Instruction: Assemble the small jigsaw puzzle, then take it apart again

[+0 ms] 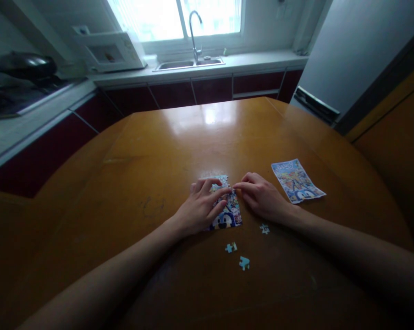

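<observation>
Both hands rest on the jigsaw puzzle [223,206] at mid-table [158,151]: left hand [200,208] flat, fingers spread; right hand [262,197] with fingertips together at its right edge. Judged light, thin and loosely interlocked, it is best pressed flat; three loose pieces [239,254] lie nearby, best pinched by their edges.

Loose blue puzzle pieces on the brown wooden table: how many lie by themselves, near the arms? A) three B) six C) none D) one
A: three loose blue puzzle pieces lie apart on the brown wooden table, nearer the camera than the colourful cartoon jigsaw puzzle.
</observation>
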The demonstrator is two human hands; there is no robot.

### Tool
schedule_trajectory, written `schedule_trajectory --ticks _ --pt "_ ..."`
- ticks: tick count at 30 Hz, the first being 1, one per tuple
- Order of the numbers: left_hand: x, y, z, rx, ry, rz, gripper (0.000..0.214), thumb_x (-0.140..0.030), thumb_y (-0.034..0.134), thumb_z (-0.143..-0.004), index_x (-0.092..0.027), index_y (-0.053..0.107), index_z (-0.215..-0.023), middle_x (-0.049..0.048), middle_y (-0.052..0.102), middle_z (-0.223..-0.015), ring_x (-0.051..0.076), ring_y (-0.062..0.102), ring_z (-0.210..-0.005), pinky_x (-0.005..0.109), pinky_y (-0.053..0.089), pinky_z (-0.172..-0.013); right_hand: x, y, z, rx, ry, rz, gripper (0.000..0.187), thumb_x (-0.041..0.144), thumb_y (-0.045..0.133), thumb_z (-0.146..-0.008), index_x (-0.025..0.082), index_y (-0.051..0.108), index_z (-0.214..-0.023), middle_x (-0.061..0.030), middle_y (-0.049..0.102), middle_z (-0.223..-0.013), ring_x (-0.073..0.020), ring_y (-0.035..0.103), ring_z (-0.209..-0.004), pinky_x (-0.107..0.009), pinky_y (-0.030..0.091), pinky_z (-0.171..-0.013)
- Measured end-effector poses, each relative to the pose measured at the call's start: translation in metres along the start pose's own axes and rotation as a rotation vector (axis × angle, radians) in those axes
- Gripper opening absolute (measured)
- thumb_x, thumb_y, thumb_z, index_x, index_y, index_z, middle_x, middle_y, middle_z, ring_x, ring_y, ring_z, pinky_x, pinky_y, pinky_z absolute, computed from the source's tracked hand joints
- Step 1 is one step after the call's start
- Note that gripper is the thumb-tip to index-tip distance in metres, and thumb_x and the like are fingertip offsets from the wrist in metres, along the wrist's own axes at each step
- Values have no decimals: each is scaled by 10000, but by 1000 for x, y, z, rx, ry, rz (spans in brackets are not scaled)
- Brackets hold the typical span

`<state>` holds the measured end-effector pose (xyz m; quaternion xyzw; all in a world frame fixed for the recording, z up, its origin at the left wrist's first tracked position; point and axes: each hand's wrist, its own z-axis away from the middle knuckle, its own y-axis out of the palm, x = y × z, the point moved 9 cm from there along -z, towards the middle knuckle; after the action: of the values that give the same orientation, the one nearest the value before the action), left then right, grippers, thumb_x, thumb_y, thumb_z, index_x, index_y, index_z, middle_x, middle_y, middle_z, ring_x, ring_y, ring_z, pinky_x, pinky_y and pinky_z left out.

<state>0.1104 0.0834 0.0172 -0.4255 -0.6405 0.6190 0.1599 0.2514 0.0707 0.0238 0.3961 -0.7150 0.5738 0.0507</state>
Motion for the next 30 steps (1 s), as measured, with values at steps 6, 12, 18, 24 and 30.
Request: schedule_trajectory --ticks 6,12,18,24,30 --pt "1 0 1 -10 -1 5 376 -419 442 -1028 -356 547 -1384 71 467 -1350 298 374 -1240 552 341 -1091 0 1 0 11 4 20 216 197 518 -977 214 714 -1068 -82 599 -974 -210 542 -913 -363 469 -818" --pt "3 1 1 -22 -5 -3 365 -416 445 -1025 -358 567 -1364 68 473 -1346 302 383 -1240 549 346 -1086 -2 3 -1 17 -3 21 200 196 527 -973 215 711 -1048 -85 602 -975 -216 544 -918 -367 471 -822" --pt "2 2 1 -3 -3 -13 367 -420 457 -1022 -348 557 -1368 75 462 -1352 309 377 -1247 559 348 -1085 -4 3 -1 24 8 -19 217 206 504 -997 206 707 -1074 -89 608 -993 -217 550 -955 -371 474 -855" --pt "0 0 0 -12 8 -12 361 -414 461 -1022 -356 543 -1369 74 462 -1348 301 375 -1248 550 356 -1083 -5 4 -2 45 34 -29 228 189 510 -994 216 717 -1084 -86 614 -998 -215 558 -958 -370 475 -851" --pt "0 2 1 -13 25 -35 365 -406 452 -1028 -353 545 -1377 77 447 -1352 304 370 -1252 544 349 -1072 -6 4 -4 57 53 -42 241 180 508 -987 208 725 -1089 -96 619 -1022 -219 572 -971 -375 482 -865"
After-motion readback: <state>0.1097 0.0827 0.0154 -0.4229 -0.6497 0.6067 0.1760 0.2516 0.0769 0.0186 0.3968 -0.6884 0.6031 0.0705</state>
